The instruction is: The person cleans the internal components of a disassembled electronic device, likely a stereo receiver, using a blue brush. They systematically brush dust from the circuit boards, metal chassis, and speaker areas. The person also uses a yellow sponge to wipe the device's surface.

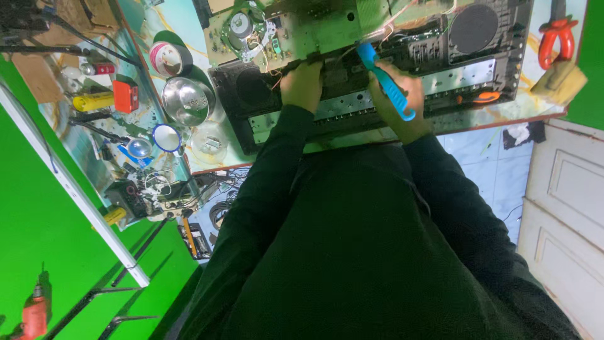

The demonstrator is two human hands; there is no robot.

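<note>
Head view: at upper centre of the frame, the right hand (402, 104) grips a blue screwdriver (385, 80), tip at the opened stereo chassis (377, 94). The left hand (302, 85) presses closed on its edge, steadying it. Screw work appears underway; keeping the tip seated matters next.

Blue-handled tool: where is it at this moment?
In the head view, upper centre-right: the blue-handled tool is gripped in the right hand, its tip on the opened stereo chassis, right of the left hand.
</note>
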